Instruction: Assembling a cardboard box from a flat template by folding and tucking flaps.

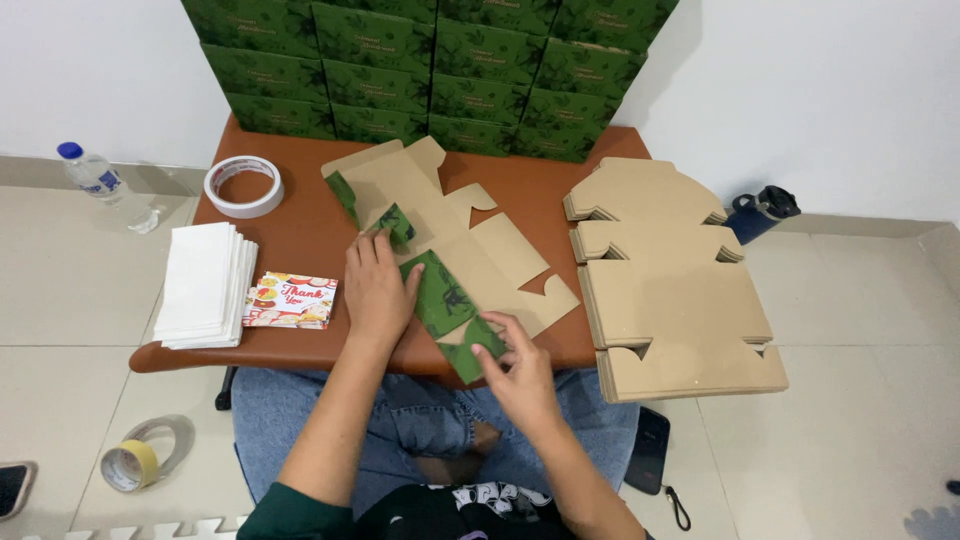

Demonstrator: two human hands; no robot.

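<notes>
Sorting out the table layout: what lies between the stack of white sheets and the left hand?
In the head view, a colourful printed card lies between the white sheets and the left hand.
</notes>
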